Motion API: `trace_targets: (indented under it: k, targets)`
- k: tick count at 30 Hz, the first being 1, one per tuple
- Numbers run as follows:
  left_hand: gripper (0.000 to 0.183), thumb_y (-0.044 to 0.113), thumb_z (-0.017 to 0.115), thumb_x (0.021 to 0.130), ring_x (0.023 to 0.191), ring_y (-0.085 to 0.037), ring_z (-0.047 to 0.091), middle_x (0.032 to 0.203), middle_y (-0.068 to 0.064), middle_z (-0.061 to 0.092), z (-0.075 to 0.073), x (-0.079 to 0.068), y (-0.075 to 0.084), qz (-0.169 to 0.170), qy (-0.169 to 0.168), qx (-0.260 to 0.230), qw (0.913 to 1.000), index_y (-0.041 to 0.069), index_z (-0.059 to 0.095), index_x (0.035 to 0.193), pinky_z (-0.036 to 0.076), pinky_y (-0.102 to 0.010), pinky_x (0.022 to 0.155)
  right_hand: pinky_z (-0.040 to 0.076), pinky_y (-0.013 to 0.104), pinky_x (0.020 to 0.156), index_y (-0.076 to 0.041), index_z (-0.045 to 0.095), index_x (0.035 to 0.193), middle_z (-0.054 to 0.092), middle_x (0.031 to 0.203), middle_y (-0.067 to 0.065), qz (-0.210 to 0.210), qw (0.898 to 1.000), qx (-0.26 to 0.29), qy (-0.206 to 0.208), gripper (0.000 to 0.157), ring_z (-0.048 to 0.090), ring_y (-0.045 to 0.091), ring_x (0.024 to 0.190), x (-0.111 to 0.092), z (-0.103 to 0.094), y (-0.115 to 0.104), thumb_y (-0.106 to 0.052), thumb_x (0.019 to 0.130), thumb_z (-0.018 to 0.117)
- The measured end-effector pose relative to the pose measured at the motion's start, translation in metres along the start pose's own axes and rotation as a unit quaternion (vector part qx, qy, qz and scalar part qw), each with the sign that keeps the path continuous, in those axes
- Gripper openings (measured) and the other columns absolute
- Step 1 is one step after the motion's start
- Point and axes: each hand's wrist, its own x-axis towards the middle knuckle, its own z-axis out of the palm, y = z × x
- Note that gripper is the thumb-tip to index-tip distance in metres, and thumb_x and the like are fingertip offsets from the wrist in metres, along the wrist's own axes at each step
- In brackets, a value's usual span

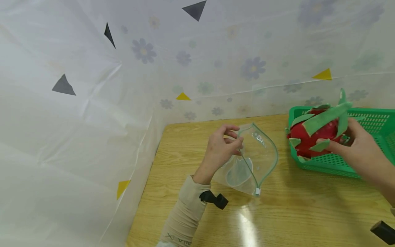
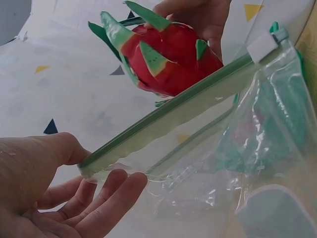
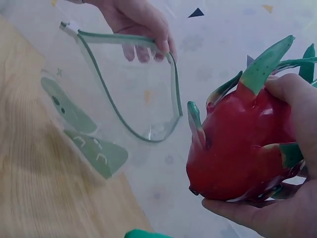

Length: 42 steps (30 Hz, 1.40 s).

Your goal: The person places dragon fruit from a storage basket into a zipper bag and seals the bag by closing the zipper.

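My left hand pinches the rim of a clear zip bag between thumb and fingers. The bag's mouth gapes wide, edged by a green zip strip with a white slider at one end. Pale green printed shapes show on its side. In my right hand is a red dragon fruit with green leafy scales, gripped from its right side. The fruit is held up to the right of the bag's mouth, apart from it, overlapping a green basket in the head view.
The green plastic basket stands at the right of the wooden table, near the back edge. White sheeting with flowers and coloured triangles rises behind and to the left. A black strap mount sits on my left wrist.
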Motion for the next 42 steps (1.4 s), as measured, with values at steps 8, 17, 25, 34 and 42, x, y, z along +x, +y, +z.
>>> trace_targets:
  k: [8,17,25,34,42]
  targets:
    - [0.026,0.009,0.067,0.093,0.076,-0.026,0.071,0.099,-0.007,0.059,0.000,-0.002,-0.001,0.000,0.002,-0.003,1.0000,0.012,0.062,0.119,0.062,-0.038,0.061,0.050,0.023,0.060,-0.040,0.031,0.142,0.044,0.108,-0.004,-0.012,0.999,0.037,-0.029,0.054,0.052,0.009,0.084,-0.004,0.020,-0.021,-0.027,0.099,0.060]
    - [0.026,0.008,0.066,0.094,0.079,-0.032,0.072,0.099,-0.008,0.060,0.003,-0.005,0.000,0.002,-0.008,-0.007,0.9999,0.008,0.062,0.120,0.062,-0.037,0.062,0.051,0.021,0.068,-0.035,0.027,0.146,0.049,0.126,-0.016,-0.041,0.983,0.159,-0.076,0.055,0.055,0.000,0.100,-0.009,0.051,-0.029,-0.015,0.101,0.053]
    - [0.024,0.011,0.066,0.095,0.081,-0.033,0.072,0.100,-0.006,0.061,0.007,-0.007,0.003,0.013,-0.015,0.013,0.9997,0.013,0.063,0.119,0.062,-0.034,0.061,0.045,0.021,0.064,-0.029,0.034,0.132,0.059,0.117,-0.014,-0.029,0.955,0.285,-0.071,0.047,0.056,0.002,0.091,-0.013,0.077,-0.032,-0.008,0.098,0.058]
    - [0.024,0.011,0.064,0.096,0.076,-0.013,0.069,0.099,-0.006,0.062,0.011,-0.010,0.004,0.020,-0.023,0.043,0.9986,0.013,0.063,0.120,0.061,-0.031,0.060,0.049,0.014,0.067,-0.028,0.027,0.130,0.056,0.119,-0.018,-0.008,0.955,0.293,-0.051,0.056,0.056,-0.003,0.093,-0.016,0.093,-0.032,-0.006,0.095,0.065]
    - [0.023,0.012,0.062,0.097,0.075,-0.010,0.067,0.100,-0.006,0.063,0.010,-0.012,0.004,0.026,-0.019,0.046,0.9984,0.011,0.063,0.120,0.061,-0.030,0.061,0.054,0.015,0.075,-0.027,0.023,0.136,0.054,0.125,-0.015,-0.027,0.953,0.298,-0.050,0.067,0.060,-0.002,0.104,-0.018,0.101,-0.031,-0.002,0.092,0.066]
